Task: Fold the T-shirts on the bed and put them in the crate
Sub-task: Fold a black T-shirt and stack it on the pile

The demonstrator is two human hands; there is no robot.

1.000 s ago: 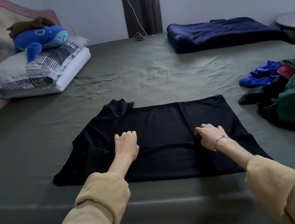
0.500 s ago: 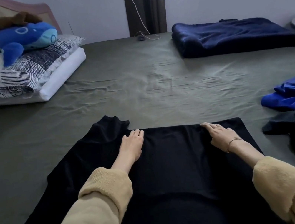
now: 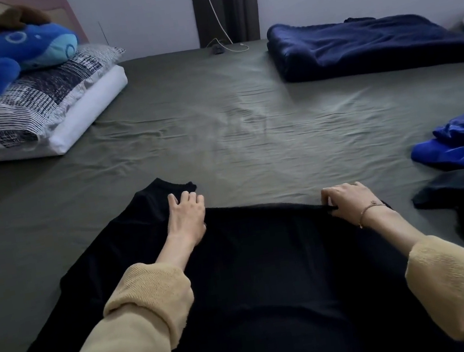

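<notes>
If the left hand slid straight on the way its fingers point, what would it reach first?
The left hand points up the bed, slightly left, across the black shirt. It would cross the shirt's collar, then bare green sheet. Nothing else seems to lie in that line before the far edge, though depth is unclear.

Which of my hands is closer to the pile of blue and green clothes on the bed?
Right. Your right hand pinches the black shirt's far edge, with the clothes pile just beyond it. Your left hand rests near the shirt's collar, farther away.

Black T-shirt (image 3: 257, 279), olive sheet (image 3: 215, 123), blue plush whale (image 3: 25, 50)
</notes>
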